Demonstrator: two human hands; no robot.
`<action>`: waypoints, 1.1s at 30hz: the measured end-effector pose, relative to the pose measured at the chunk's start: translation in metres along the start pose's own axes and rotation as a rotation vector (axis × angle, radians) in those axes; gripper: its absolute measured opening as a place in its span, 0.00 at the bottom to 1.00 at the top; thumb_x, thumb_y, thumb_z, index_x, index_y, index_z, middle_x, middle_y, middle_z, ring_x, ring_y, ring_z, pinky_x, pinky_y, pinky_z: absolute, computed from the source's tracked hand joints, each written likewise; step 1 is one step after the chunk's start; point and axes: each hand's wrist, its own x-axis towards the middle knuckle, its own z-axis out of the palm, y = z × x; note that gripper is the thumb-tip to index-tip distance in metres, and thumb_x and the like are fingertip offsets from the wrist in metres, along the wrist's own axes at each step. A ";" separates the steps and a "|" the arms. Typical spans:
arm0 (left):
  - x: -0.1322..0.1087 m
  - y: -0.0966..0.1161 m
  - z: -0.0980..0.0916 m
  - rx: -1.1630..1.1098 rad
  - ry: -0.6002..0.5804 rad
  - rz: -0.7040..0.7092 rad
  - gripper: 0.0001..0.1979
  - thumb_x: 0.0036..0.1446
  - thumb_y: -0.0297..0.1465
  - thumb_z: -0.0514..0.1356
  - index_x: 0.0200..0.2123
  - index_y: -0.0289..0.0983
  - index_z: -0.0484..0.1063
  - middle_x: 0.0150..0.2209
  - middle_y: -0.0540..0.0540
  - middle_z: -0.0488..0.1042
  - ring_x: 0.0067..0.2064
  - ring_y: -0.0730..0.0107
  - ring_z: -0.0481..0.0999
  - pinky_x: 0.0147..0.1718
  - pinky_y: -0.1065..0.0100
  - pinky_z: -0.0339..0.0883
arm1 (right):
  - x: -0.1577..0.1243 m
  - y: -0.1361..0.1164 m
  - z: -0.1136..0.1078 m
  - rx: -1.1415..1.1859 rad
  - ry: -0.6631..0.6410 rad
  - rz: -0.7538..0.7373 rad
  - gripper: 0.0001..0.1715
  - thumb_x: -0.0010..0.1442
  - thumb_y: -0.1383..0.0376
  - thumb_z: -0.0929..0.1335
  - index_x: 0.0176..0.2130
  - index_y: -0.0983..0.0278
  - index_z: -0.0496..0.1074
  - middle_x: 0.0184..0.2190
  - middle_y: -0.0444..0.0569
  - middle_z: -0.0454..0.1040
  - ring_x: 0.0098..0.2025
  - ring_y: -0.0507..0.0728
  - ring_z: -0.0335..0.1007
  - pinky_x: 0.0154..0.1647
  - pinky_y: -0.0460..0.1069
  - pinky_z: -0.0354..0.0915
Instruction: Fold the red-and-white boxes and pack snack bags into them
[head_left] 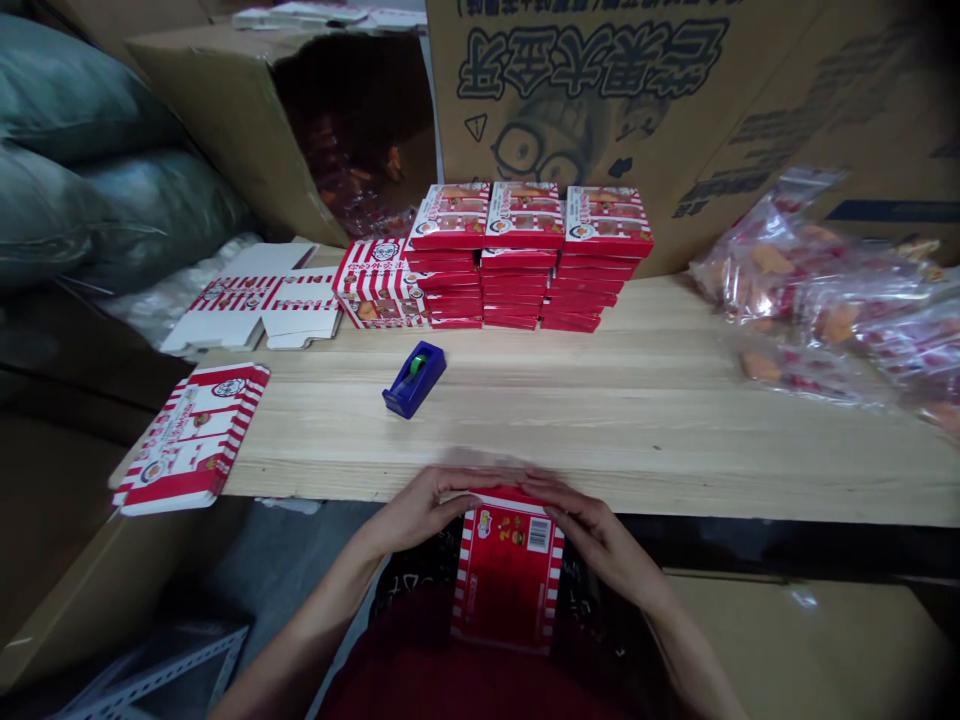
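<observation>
Both of my hands are on a red-and-white striped box (510, 575) at the table's front edge, its barcode side facing up toward me. My left hand (431, 505) is closed on the box's upper left corner, thumb on the near face. On the upper right corner, my right hand (589, 520) grips in the same way, fingers over the far edge. The far side of the box is hidden. Beyond the hands lies a blue tape dispenser (415, 380) with a green core.
Stacked red boxes (525, 255) stand at the back. Flat printed cards (195, 435) lie at left, with unfolded white-and-red cartons (255, 295) behind. Clear bags of small toys (825, 290) are piled at right. An open cardboard carton (217, 100) and a big cardboard box (600, 100) bound the back.
</observation>
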 end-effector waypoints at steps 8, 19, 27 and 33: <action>0.012 -0.032 -0.012 0.196 0.191 0.059 0.16 0.67 0.38 0.61 0.57 0.47 0.76 0.59 0.43 0.77 0.64 0.56 0.72 0.64 0.51 0.64 | 0.007 0.014 0.008 0.165 0.150 0.104 0.21 0.65 0.48 0.71 0.51 0.53 0.82 0.53 0.53 0.82 0.57 0.66 0.77 0.61 0.63 0.70; 0.024 -0.095 -0.131 0.459 0.918 -0.206 0.21 0.51 0.31 0.69 0.49 0.41 0.71 0.45 0.45 0.77 0.46 0.58 0.76 0.48 0.60 0.68 | 0.002 -0.017 -0.037 0.022 0.530 -0.087 0.16 0.63 0.56 0.74 0.50 0.54 0.82 0.55 0.51 0.80 0.59 0.65 0.75 0.60 0.58 0.71; 0.037 -0.076 -0.175 0.085 0.807 -0.347 0.16 0.43 0.42 0.70 0.24 0.35 0.73 0.28 0.46 0.78 0.27 0.68 0.71 0.27 0.70 0.62 | 0.023 -0.034 -0.015 -0.099 0.540 -0.284 0.13 0.65 0.60 0.72 0.49 0.54 0.82 0.51 0.52 0.81 0.53 0.63 0.78 0.55 0.58 0.74; 0.038 -0.067 -0.177 -0.199 0.771 -0.332 0.19 0.39 0.41 0.72 0.31 0.33 0.80 0.28 0.43 0.80 0.30 0.63 0.76 0.29 0.67 0.68 | 0.027 -0.030 -0.005 -0.101 0.504 -0.274 0.14 0.66 0.61 0.71 0.50 0.52 0.82 0.52 0.51 0.81 0.54 0.62 0.77 0.54 0.58 0.75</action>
